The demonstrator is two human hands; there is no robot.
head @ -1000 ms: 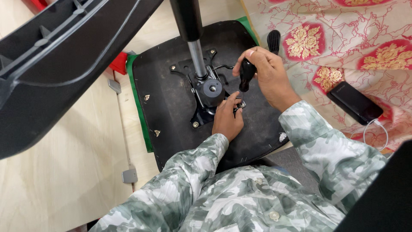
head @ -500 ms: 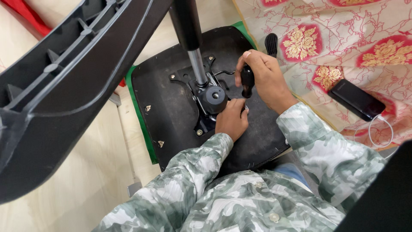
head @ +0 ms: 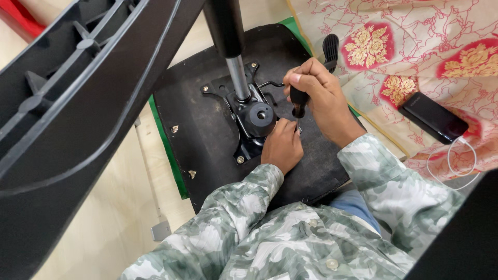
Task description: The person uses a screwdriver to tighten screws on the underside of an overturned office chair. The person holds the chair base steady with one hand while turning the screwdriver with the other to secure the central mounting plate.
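An upturned black chair seat [head: 207,135] lies in front of me, with a black metal mechanism plate [head: 249,114] bolted to its underside and a gas cylinder [head: 228,36] rising from it. My right hand [head: 321,101] grips a black-handled screwdriver [head: 298,99] held upright, its tip down at the plate's right corner. My left hand [head: 282,145] rests on the seat at that same corner, fingers pinched around the screw spot. A black lever handle [head: 330,47] sticks out past the seat's far edge.
A large black plastic chair part [head: 67,119] fills the left side. A floral cloth [head: 415,57] lies at right with a black phone [head: 434,117] and a white cable [head: 456,166] on it. A green mat edge [head: 165,150] shows under the seat, on a pale wooden floor [head: 119,207].
The view has shifted, so the seat sits lower and more central. Both hands stay at the plate's right corner with the screwdriver upright.
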